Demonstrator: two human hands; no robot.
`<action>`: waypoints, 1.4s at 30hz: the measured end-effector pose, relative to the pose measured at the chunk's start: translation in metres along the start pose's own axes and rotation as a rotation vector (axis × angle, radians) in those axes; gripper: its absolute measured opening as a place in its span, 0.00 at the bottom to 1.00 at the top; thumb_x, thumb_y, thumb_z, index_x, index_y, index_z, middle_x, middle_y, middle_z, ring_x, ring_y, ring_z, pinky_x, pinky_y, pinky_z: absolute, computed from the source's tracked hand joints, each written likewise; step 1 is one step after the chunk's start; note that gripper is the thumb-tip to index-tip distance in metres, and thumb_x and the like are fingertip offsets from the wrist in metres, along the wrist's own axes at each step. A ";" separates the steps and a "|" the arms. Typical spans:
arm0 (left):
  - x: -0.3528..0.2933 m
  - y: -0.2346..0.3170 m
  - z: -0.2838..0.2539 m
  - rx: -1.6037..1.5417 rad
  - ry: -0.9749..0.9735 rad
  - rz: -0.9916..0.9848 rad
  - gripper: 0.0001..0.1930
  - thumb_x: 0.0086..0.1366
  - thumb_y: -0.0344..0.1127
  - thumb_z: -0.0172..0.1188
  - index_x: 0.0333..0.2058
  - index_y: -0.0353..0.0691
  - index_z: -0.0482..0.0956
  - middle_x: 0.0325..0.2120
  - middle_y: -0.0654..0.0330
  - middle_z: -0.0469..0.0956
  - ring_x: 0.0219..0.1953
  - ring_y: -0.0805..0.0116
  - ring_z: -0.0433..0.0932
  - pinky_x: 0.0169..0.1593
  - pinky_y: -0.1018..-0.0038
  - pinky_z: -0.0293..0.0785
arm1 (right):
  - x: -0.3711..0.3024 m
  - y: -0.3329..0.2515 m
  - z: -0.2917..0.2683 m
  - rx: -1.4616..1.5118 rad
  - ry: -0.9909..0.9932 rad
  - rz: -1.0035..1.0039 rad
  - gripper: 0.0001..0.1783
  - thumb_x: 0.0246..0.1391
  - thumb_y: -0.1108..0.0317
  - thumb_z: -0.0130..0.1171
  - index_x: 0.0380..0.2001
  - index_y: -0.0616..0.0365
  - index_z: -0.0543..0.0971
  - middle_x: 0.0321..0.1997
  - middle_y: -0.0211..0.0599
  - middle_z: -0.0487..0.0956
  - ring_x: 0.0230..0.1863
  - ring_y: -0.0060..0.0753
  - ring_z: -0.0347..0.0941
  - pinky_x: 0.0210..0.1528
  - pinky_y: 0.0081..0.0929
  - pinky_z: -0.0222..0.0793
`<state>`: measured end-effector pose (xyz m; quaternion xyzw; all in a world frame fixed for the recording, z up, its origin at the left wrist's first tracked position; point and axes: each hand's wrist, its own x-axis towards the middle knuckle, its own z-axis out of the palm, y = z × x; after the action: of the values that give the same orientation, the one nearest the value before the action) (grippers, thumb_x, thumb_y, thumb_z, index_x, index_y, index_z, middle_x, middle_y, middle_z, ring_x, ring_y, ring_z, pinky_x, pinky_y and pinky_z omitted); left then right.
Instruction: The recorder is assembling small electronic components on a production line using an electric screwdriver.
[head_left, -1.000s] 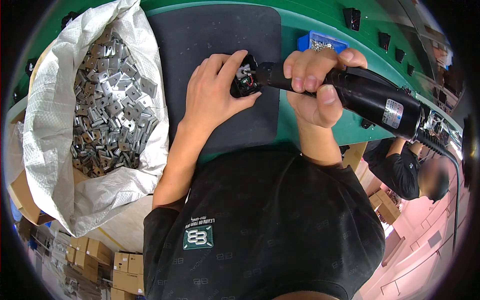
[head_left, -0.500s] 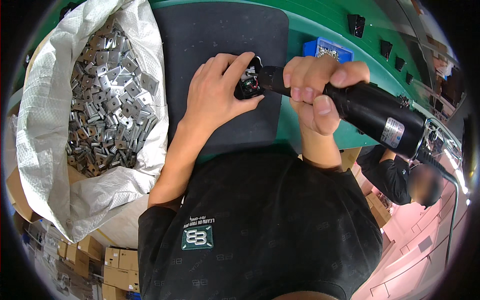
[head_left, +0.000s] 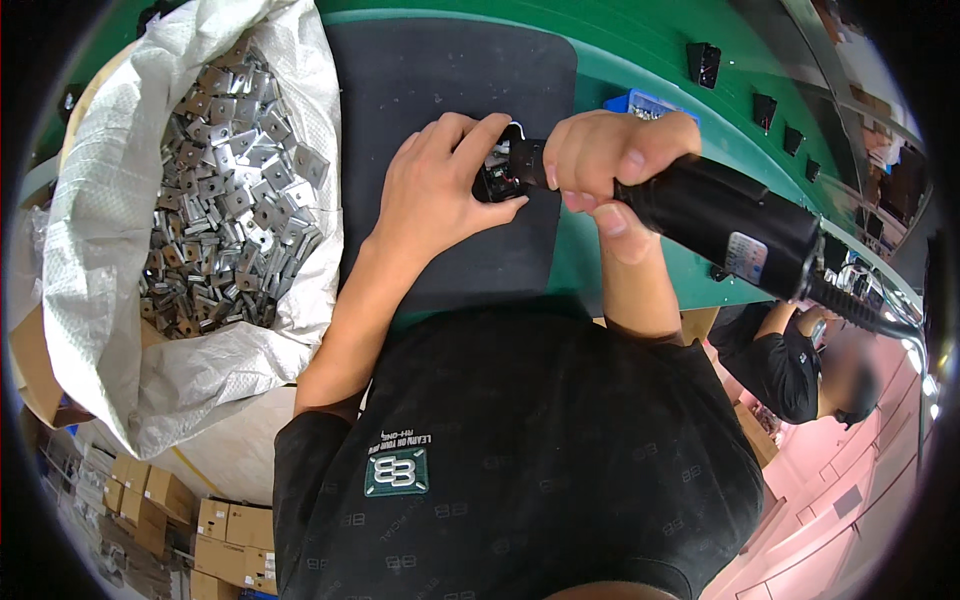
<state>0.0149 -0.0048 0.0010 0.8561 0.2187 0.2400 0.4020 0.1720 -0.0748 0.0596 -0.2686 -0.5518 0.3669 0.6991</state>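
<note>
My left hand is closed around a small black housing on the dark mat, thumb on its near side and fingers on its far side. Inside the housing show a few wires and small parts, partly covered by my fingers. In my right hand is a black corded electric screwdriver, tilted, its body and cable trailing to the right. Its nose meets the open side of the housing; the bit's tip is hidden.
A white woven sack full of metal clips stands on the left. Behind my right hand is a blue bin of small metal parts. Several black housings sit along the green surface. The dark mat lies ahead; a co-worker is at right.
The screwdriver and my right hand have moved slightly left, bringing the nose closer into the housing. My left hand keeps its hold with hardly any movement.
</note>
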 end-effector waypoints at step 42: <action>0.244 -0.006 0.067 0.273 -0.308 0.140 0.40 0.46 0.37 0.74 0.56 0.31 0.64 0.44 0.49 0.75 0.44 0.58 0.77 0.47 0.66 0.74 | -0.123 -0.131 -0.098 -0.735 0.700 0.035 0.30 0.37 0.64 0.68 0.47 0.54 0.72 0.34 0.40 0.82 0.33 0.44 0.80 0.35 0.34 0.76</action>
<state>0.2458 0.0976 0.0162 0.9422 0.1251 0.1020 0.2936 0.2798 -0.2484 0.0670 -0.6130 -0.3725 0.0480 0.6950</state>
